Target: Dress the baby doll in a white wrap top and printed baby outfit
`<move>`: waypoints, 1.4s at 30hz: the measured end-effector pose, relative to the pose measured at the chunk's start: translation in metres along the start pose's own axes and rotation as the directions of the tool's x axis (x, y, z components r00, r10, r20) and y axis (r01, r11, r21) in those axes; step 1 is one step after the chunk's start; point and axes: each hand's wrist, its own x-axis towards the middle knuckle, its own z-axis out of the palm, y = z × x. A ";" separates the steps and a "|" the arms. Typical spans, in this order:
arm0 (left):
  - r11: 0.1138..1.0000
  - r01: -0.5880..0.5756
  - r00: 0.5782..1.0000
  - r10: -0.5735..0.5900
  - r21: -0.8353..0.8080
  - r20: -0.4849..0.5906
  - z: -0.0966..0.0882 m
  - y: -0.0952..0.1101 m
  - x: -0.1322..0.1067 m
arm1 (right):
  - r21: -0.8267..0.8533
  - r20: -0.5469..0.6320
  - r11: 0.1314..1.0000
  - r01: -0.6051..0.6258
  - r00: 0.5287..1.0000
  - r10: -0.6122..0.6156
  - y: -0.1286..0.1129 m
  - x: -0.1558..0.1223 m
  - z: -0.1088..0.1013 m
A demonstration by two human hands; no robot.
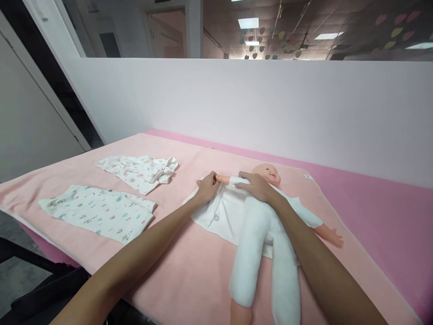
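A baby doll with a white cloth body lies on its back, its head toward the wall. Under its torso a white garment is spread out, reaching to the left. My left hand is closed, fingers pinched at the doll's small hand on the left side. Across the doll's chest lies my right hand, its thumb and fingers closed around the upper part of that same arm. The doll's other arm stretches out to the right, touched by neither hand.
White patterned baby pants and a folded white printed garment lie at the left. A pink blanket covers most of the pink table. Behind stands a white partition; a black chair-like frame is at lower left.
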 end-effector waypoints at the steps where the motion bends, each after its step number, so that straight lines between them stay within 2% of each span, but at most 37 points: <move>1: 1.000 0.005 1.000 -0.006 -0.031 -0.013 -0.002 0.000 0.000 | -0.020 0.001 1.000 0.000 1.000 0.000 -0.001 0.001 0.000; 10: 0.975 0.048 0.993 -0.071 -0.217 -0.100 -0.005 -0.007 0.001 | -0.120 0.045 0.992 -0.033 0.998 0.039 -0.008 0.004 0.001; 14: 0.987 -0.071 0.991 0.053 -0.146 -0.122 -0.007 -0.002 -0.002 | -0.256 0.084 0.964 -0.066 0.992 0.090 -0.015 0.018 0.009; 17: 0.986 -0.153 0.986 0.148 -0.063 -0.078 -0.006 0.003 -0.005 | -0.356 0.114 0.931 -0.077 0.985 0.125 -0.023 0.034 0.019; 19: 0.985 -0.174 0.984 0.174 0.001 -0.037 -0.006 0.006 -0.005 | -0.388 0.129 0.919 -0.068 0.983 0.127 -0.028 0.042 0.026; 21: 0.981 -0.175 0.983 0.178 0.080 -0.042 -0.008 0.008 -0.003 | -0.399 0.125 0.916 -0.037 0.988 0.095 -0.033 0.043 0.029; 24: 0.972 -0.100 0.980 0.133 0.211 -0.149 -0.020 0.005 0.002 | -0.371 0.014 0.928 0.038 0.999 -0.035 -0.034 0.022 0.022; 27: 0.942 0.064 0.977 0.008 0.329 -0.214 -0.045 -0.007 0.006 | -0.316 -0.187 0.947 0.058 0.975 -0.122 -0.018 -0.025 -0.002; 28: 0.925 0.106 0.981 -0.038 0.365 -0.188 -0.054 -0.012 0.006 | -0.304 -0.226 0.952 0.038 0.968 -0.110 -0.008 -0.045 -0.013; 31: 0.893 0.124 0.992 -0.124 0.433 -0.028 -0.078 -0.031 0.003 | -0.221 -0.277 0.960 -0.172 0.955 0.107 0.030 -0.101 -0.044; 33: 0.913 0.088 0.990 -0.125 0.398 0.068 -0.087 -0.042 0.001 | -0.206 -0.192 0.953 -0.222 0.964 0.183 0.053 -0.126 -0.058; 35: 0.956 0.076 0.985 -0.116 0.282 0.129 -0.091 -0.049 0.001 | -0.161 -0.059 0.972 -0.173 0.984 0.165 0.065 -0.136 -0.062; 37: 0.986 0.087 0.978 -0.112 0.142 0.178 -0.091 -0.053 0.003 | -0.100 0.000 0.988 -0.119 0.993 0.120 0.067 -0.135 -0.058; 42: 0.993 0.108 0.964 -0.093 -0.048 0.248 -0.090 -0.048 0.006 | -0.067 -0.191 0.976 -0.208 0.962 0.192 0.065 -0.116 -0.041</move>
